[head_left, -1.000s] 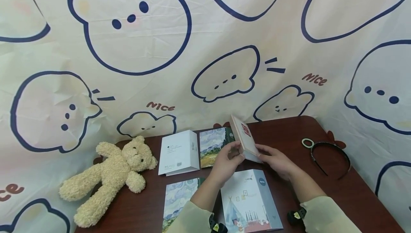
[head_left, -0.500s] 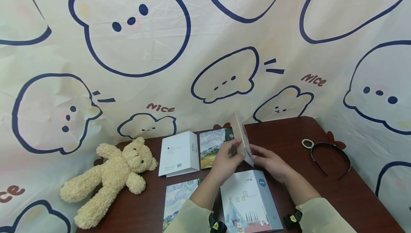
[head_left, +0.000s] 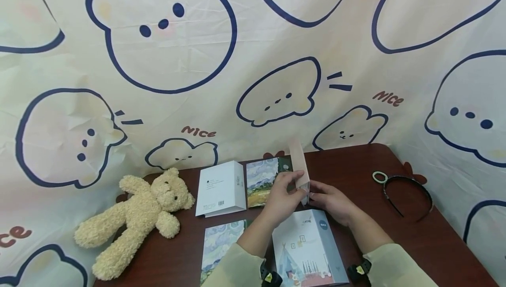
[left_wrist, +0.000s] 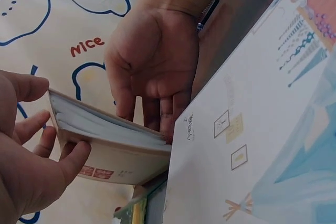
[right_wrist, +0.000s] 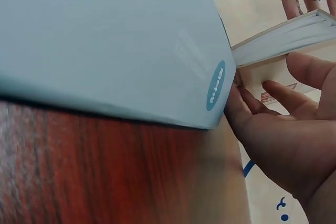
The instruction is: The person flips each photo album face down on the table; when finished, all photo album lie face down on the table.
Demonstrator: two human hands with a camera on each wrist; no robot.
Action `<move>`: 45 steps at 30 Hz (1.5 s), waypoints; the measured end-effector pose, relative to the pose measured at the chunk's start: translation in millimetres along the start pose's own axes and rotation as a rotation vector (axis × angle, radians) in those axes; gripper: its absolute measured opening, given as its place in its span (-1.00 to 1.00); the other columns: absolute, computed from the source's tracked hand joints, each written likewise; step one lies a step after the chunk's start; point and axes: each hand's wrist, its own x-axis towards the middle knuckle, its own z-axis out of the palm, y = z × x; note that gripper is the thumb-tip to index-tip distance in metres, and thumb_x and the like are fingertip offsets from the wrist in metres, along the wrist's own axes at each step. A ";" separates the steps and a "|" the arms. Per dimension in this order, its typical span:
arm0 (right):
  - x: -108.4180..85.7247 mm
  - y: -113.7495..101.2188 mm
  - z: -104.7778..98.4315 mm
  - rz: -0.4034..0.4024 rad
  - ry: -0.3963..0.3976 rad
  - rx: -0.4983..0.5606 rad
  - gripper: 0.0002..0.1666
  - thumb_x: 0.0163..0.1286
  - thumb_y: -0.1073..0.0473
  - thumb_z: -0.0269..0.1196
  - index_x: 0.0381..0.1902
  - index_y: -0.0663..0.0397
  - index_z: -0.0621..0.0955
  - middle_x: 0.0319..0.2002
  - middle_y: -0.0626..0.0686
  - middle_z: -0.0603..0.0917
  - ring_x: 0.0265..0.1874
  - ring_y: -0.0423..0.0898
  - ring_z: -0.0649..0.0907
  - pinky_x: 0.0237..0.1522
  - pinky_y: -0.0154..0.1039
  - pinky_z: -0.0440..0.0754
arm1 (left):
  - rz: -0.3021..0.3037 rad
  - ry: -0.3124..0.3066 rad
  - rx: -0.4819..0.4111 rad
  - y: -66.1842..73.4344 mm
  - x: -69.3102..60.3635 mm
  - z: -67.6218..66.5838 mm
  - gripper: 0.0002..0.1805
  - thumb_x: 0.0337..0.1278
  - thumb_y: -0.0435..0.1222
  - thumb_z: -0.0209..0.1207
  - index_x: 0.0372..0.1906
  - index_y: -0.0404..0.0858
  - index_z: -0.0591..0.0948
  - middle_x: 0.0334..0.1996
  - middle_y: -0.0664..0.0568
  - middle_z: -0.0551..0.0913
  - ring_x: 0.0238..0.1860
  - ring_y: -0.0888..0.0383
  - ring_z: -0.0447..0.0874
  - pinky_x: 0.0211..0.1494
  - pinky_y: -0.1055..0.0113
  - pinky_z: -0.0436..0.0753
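A beige-covered book stands upright between my two hands near the back middle of the table. My left hand pinches its lower left edge with thumb and fingers. My right hand holds the lower right side. In the left wrist view, the white page edges show between the covers, and red print is on one cover. In the right wrist view, the thumb and fingers of my right hand lie on the book's cover.
Nearest is a tent-printed white book. Two landscape-painting books lie behind and left, one partly under my left sleeve. A white book, a teddy bear and a black headband flank them on the brown table.
Both hands have turned the beige book, so its red-printed cover no longer shows in the head view and it stands nearly edge-on. My right hand has shifted slightly left with it.
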 end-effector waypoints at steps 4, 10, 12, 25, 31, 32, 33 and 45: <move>-3.7 -7.2 -2.4 -0.009 0.049 -0.047 -0.31 0.57 0.03 0.20 0.56 0.01 0.34 0.46 0.16 0.44 0.41 0.20 0.47 0.47 0.31 0.26 | -0.020 0.010 -0.020 0.0 0.3 4.0 -0.47 0.40 -0.23 0.29 0.42 0.04 0.53 0.28 0.17 0.36 0.31 0.13 0.44 0.31 0.33 0.56; -11.2 -26.6 -6.7 -0.099 0.085 -0.060 -0.32 0.61 -0.10 0.16 0.56 -0.03 0.35 0.43 0.15 0.48 0.33 0.18 0.56 0.43 0.31 0.32 | -0.025 0.026 -0.063 -2.4 0.6 9.3 -0.30 0.37 -0.25 0.31 0.54 -0.06 0.35 0.31 0.05 0.32 0.28 0.09 0.41 0.32 0.28 0.57; -13.3 -32.9 -8.0 -0.130 0.085 -0.051 -0.31 0.62 -0.12 0.14 0.56 -0.01 0.34 0.43 0.16 0.48 0.30 0.18 0.59 0.42 0.31 0.34 | -0.030 0.027 -0.071 -4.4 0.4 10.6 -0.27 0.36 -0.24 0.31 0.56 -0.07 0.32 0.30 0.01 0.33 0.27 0.07 0.42 0.31 0.26 0.58; -26.0 -48.6 -15.8 -0.189 0.193 -0.142 -0.25 0.56 -0.18 0.22 0.55 -0.02 0.35 0.42 0.21 0.46 0.22 0.21 0.64 0.36 0.36 0.40 | -0.087 -0.030 -0.032 -26.7 -1.4 21.5 -0.31 0.36 -0.18 0.32 0.52 -0.11 0.37 0.21 0.12 0.49 0.25 0.11 0.52 0.28 0.34 0.59; -28.5 -50.8 -19.9 -0.197 0.217 -0.172 -0.25 0.56 -0.17 0.23 0.55 -0.01 0.35 0.39 0.20 0.48 0.21 0.17 0.64 0.32 0.29 0.48 | -0.084 -0.043 -0.019 -31.8 -0.8 23.9 -0.38 0.34 -0.18 0.33 0.44 -0.11 0.45 0.16 0.12 0.53 0.22 0.10 0.53 0.27 0.31 0.61; -28.8 -50.8 -20.7 -0.198 0.218 -0.175 -0.25 0.56 -0.17 0.23 0.55 0.00 0.35 0.39 0.20 0.48 0.20 0.17 0.64 0.32 0.28 0.49 | -0.085 -0.045 -0.016 -32.4 -0.7 24.2 -0.38 0.33 -0.18 0.34 0.44 -0.12 0.46 0.16 0.12 0.53 0.22 0.10 0.53 0.27 0.30 0.61; -29.0 -50.7 -21.4 -0.200 0.219 -0.178 -0.25 0.56 -0.17 0.23 0.55 0.00 0.34 0.39 0.20 0.48 0.21 0.16 0.64 0.31 0.27 0.50 | -0.083 -0.047 -0.014 -33.0 -0.5 24.5 -0.38 0.33 -0.18 0.34 0.44 -0.12 0.46 0.16 0.11 0.53 0.21 0.09 0.53 0.27 0.28 0.61; -35.1 -49.3 -31.0 -0.188 0.234 -0.202 -0.20 0.53 -0.14 0.28 0.56 0.03 0.31 0.42 0.22 0.46 0.30 0.19 0.59 0.28 0.10 0.58 | -0.095 -0.107 0.125 -35.8 -1.5 25.2 -0.37 0.31 -0.15 0.36 0.44 -0.11 0.48 0.13 0.11 0.56 0.09 0.13 0.57 0.20 0.14 0.62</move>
